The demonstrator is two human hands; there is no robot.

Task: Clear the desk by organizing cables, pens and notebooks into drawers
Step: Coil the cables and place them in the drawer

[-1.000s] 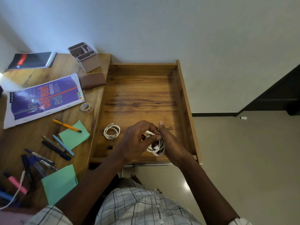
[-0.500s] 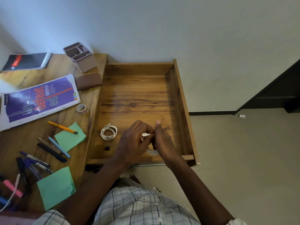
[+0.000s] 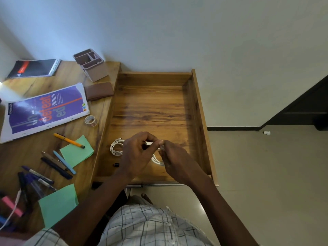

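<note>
**White cable over drawer front**

Left hand (image 3: 136, 155) and right hand (image 3: 177, 160) are holding a white cable (image 3: 157, 161), loosely coiled, low in the drawer (image 3: 152, 107); both grips are pinching it. Second coil (image 3: 116, 148) is lying just left.

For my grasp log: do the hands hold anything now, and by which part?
Yes, a white cable. The left hand pinches its plug end; the right hand grips the coiled loops, over the open drawer.
</note>
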